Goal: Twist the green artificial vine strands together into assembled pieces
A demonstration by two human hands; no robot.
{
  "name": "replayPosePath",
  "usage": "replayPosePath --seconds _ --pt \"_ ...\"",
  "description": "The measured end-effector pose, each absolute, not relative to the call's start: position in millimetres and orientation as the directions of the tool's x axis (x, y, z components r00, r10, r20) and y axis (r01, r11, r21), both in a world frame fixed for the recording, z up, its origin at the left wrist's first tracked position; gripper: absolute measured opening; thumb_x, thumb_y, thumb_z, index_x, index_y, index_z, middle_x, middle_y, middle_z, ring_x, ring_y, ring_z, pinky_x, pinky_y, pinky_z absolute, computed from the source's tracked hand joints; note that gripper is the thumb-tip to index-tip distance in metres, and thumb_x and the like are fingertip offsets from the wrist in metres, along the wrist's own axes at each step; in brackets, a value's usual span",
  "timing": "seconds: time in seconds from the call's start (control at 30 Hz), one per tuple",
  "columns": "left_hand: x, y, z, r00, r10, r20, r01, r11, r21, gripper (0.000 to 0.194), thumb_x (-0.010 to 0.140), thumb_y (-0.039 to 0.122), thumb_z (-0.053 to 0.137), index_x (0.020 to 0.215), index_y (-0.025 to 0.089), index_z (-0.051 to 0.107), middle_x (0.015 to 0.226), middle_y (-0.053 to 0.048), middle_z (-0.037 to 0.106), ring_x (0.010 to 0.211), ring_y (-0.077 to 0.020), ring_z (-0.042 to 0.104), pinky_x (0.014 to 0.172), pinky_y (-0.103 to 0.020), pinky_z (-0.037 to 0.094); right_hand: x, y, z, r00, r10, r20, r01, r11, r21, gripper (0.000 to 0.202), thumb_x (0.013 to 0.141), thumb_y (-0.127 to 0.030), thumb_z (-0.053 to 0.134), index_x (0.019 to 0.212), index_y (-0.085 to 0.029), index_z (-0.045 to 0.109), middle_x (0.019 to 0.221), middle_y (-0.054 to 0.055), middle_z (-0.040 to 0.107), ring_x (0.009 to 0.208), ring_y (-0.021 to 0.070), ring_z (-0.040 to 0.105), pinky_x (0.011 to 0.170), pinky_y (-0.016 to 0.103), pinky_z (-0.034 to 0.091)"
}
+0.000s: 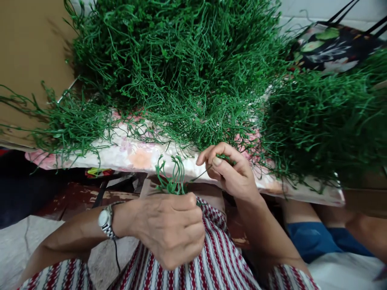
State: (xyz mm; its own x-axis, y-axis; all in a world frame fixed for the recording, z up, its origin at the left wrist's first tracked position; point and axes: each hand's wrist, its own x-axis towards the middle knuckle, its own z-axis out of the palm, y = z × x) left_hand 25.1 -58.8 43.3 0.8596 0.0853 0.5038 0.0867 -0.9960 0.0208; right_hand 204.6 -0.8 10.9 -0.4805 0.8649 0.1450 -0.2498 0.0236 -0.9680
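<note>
My left hand (169, 229), with a watch on its wrist, is closed in a fist around a small bunch of green plastic-looking stems (173, 177). Their curled tips stick up above the knuckles. Just to the right and higher, my right hand (231, 171) pinches a thin green stem between thumb and forefinger. One end of that stem slants down towards the bunch; whether it touches the bunch I cannot tell. Beyond both hands, a large heap of the same green stems (181, 60) covers much of a flower-patterned tabletop (140, 157).
A second heap of stems (320, 125) lies at the right, and a smaller clump (75, 121) at the left beside a cardboard sheet (30, 52). A dark floral bag (329, 46) stands at the back right. Another person's legs in blue shorts (311, 239) are close on the right.
</note>
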Motion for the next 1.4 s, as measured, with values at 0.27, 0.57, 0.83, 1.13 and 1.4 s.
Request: replayPosePath --seconds 0.27,0.57,0.83,1.13,1.4 --pt "24.1 -45.7 47.4 0.879 0.123 0.461 0.103 -0.992 0.069 0.02 0.081 0.014 0.051 0.066 0.016 0.064 0.06 -0.001 0.055 0.056 -0.0127 0.05 0.063 -0.033 0.045 209.3 3.6 13.6 -0.388 0.901 0.195 -0.181 0.133 -0.975 0.004 0.087 -0.018 0.052 0.084 -0.017 0.055 0.079 0.0 0.061 0.045 0.0029 0.036 0.04 0.018 0.027" --pt "36.8 -40.0 42.1 0.88 0.03 0.474 -0.038 -0.99 0.134 0.024 0.081 0.013 0.048 0.062 0.015 0.063 0.057 -0.002 0.051 0.052 -0.0128 0.045 0.054 -0.032 0.038 208.9 6.1 16.1 -0.397 0.884 0.248 -0.245 0.159 -0.956 0.006 0.086 -0.015 0.051 0.089 -0.019 0.053 0.074 -0.001 0.057 0.046 0.005 0.037 0.04 0.018 0.025" --pt "45.9 -41.0 35.6 0.877 -0.016 0.481 -0.099 -0.984 0.149 0.021 0.08 0.012 0.048 0.063 0.014 0.061 0.055 -0.001 0.046 0.051 -0.0121 0.041 0.052 -0.031 0.034 221.8 10.0 35.0 -0.46 0.784 0.418 -0.011 0.465 -0.885 0.016 0.079 -0.003 0.048 0.085 -0.017 0.055 0.076 0.002 0.057 0.067 0.0117 0.052 0.061 0.025 0.041" --pt "56.0 -42.9 29.5 0.833 -0.073 0.549 -0.185 -0.971 0.151 0.02 0.078 0.013 0.049 0.062 0.015 0.061 0.055 -0.002 0.046 0.05 -0.0122 0.043 0.05 -0.031 0.038 216.3 18.0 41.0 -0.862 0.314 0.398 0.021 0.807 -0.59 0.017 0.087 -0.01 0.046 0.097 -0.012 0.059 0.08 0.005 0.06 0.074 0.0118 0.055 0.065 0.022 0.043" --pt "28.9 -46.6 40.8 0.859 0.103 0.502 0.057 -0.993 0.108 0.019 0.081 0.013 0.048 0.072 0.018 0.064 0.076 -0.005 0.066 0.078 -0.0172 0.06 0.089 -0.04 0.049 228.7 14.9 38.3 -0.783 0.42 0.458 0.2 0.868 -0.454 0.009 0.09 -0.016 0.045 0.088 -0.017 0.054 0.077 0.004 0.058 0.072 0.0126 0.053 0.062 0.023 0.041"
